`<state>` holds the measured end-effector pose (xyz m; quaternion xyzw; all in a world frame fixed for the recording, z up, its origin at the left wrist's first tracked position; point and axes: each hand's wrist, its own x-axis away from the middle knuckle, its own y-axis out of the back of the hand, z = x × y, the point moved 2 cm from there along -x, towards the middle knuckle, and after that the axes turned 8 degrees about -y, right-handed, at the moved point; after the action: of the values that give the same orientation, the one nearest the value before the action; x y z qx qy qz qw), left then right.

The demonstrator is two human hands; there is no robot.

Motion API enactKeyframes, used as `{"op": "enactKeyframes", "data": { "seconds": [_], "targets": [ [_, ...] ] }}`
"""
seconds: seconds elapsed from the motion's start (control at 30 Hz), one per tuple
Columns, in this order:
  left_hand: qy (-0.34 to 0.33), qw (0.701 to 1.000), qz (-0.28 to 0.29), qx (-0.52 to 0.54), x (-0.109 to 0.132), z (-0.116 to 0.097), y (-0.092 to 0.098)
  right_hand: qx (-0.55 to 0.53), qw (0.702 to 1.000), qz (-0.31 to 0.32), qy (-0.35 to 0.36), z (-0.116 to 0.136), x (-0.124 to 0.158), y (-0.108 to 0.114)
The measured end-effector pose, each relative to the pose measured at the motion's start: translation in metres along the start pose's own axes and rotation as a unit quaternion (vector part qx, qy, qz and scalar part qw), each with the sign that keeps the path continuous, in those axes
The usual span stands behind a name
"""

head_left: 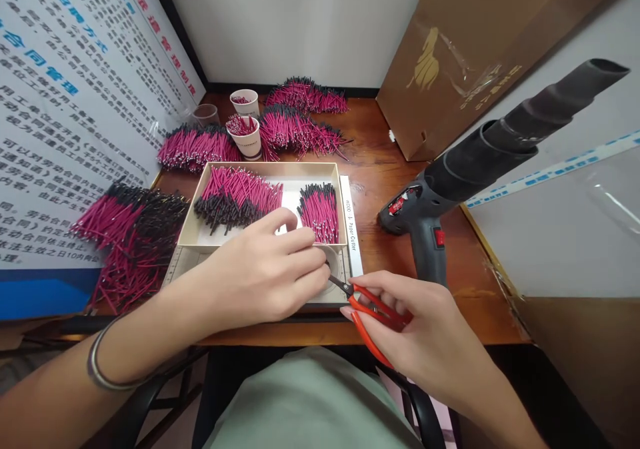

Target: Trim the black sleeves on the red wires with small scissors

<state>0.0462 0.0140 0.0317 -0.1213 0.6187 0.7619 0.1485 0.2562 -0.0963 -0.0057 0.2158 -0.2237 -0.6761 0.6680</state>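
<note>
My right hand point(420, 316) is wrapped round the red handles of a pair of scissors point(367, 302), whose dark blades point left. My left hand point(273, 272) hovers over the near edge of the cardboard tray point(340, 169), fingers curled and pressed together. Its fingertips are close to the scissor blades; what they hold, if anything, is hidden. Behind it in the tray lie a large pile of magenta wires with black ends point(240, 192) on the left and a smaller bundle of such wires point(319, 212) on the right. Under the hands is a clear round lid or dish point(334, 266), partly covered.
A paper cutter point(353, 226) lies beneath the tray. More wire piles point(135, 236) are at left and back point(295, 129). Paper cups point(245, 141) with wires stand behind the tray. A grey heat gun or blower point(430, 196) stands right, before a brown box point(450, 56).
</note>
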Motion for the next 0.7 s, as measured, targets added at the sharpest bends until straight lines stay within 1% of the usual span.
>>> {"op": "enactKeyframes", "data": {
  "seconds": [0.07,0.13,0.27,0.37,0.53,0.7],
  "targets": [
    [0.003,1.0,-0.013,-0.028,0.001,-0.002,0.0,-0.011,1.0,0.008,-0.018,0.001,0.001,0.001],
    [0.013,0.999,-0.011,-0.036,0.003,-0.004,0.0,-0.022,0.999,0.019,-0.04,0.0,0.003,0.002],
    [0.061,0.998,0.016,0.013,0.008,-0.004,-0.002,-0.045,0.996,0.038,-0.071,-0.007,0.008,0.005],
    [0.089,0.995,0.009,0.044,0.008,-0.005,-0.006,-0.074,0.992,0.045,-0.087,-0.012,0.013,0.006],
    [0.111,0.992,-0.001,0.054,0.001,-0.008,-0.014,-0.117,0.988,0.03,-0.093,-0.011,0.017,0.008],
    [0.157,0.981,-0.019,0.108,0.001,-0.008,-0.014,-0.152,0.984,0.013,-0.092,-0.011,0.021,0.009]
  ]
}}
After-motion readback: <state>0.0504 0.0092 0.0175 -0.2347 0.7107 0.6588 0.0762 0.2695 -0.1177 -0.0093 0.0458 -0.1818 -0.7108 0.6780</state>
